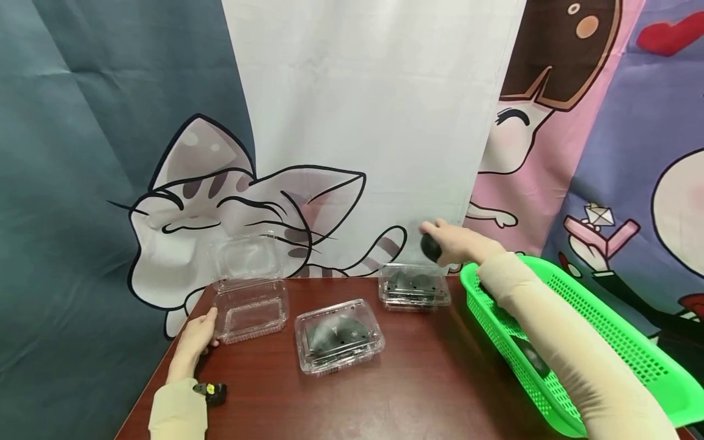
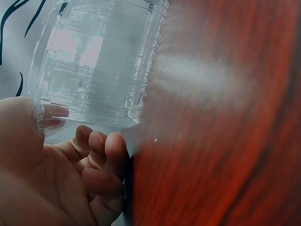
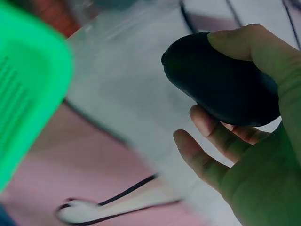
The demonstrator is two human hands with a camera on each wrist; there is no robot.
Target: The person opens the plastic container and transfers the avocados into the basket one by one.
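In the head view my right hand [image 1: 448, 241] is raised near the basket's far end, gripping a smooth, near-black oval fruit [image 1: 431, 247]. The right wrist view shows the thumb over this fruit [image 3: 216, 80], with fingers beneath and a small nub at its free end. At the table's left edge, my left hand [image 1: 199, 333] pinches the near-left side of a clear plastic clamshell box [image 1: 250, 308]. Its lid [image 1: 245, 256] stands raised at the back. In the left wrist view the thumb tip shows through the box's [image 2: 94, 70] clear wall, the other fingers curled just below.
A closed clamshell box [image 1: 340, 336] with dark contents lies mid-table; another closed box [image 1: 414, 286] sits at the back edge. The long green basket [image 1: 627, 348] on the right holds dark pieces, partly hidden by the right sleeve. A printed curtain [image 1: 374, 122] hangs behind the table.
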